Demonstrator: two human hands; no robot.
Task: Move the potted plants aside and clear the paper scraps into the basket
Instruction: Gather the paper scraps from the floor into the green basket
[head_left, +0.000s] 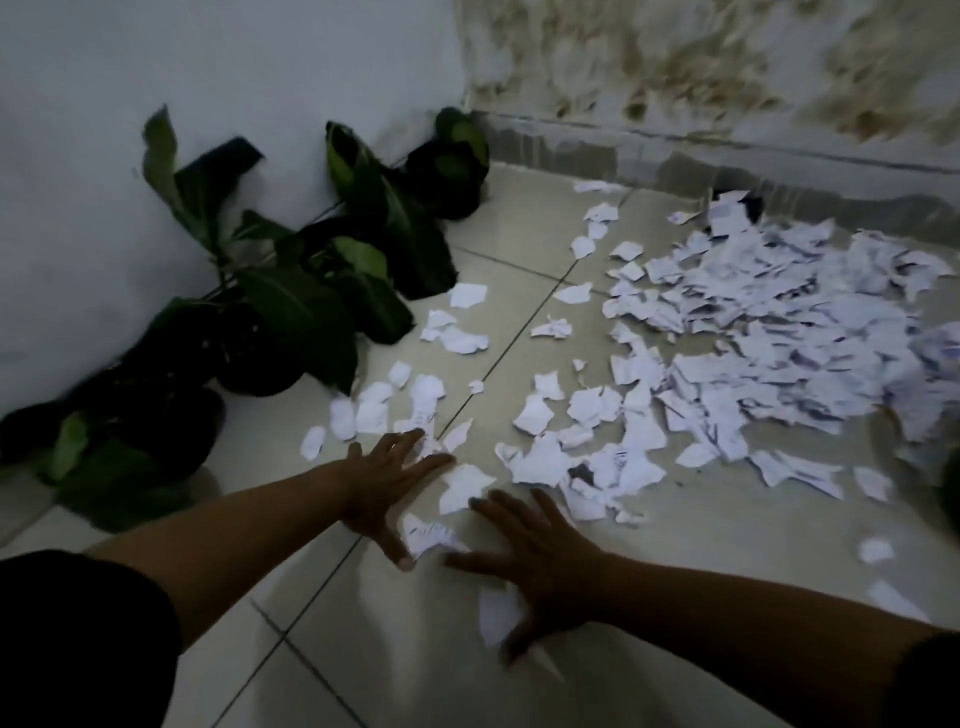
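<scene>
Torn paper scraps (753, 353) lie all over the tiled floor (701, 545), thickest in a heap to the right, against the stained wall (727, 67), and thinning to loose pieces toward the middle and left. The nearest scraps sit right at the person's hands: one crumpled piece (428, 538) lies between the two, touching the left thumb, and another flat piece (465, 488) rests just ahead of the fingertips. The left hand (387, 480) is spread flat, fingers straight and splayed over the scraps at the tile seam, grasping nothing. The right hand (540, 566) is likewise open and flat on the floor, fingers fanned, with a blurred scrap (496, 613) partly under its palm. The potted plants (291, 296) stand in dark pots in a row along the pale left wall (208, 67), well left of the main heap, with a few scraps close to their leaves. No basket can be made out with certainty.
</scene>
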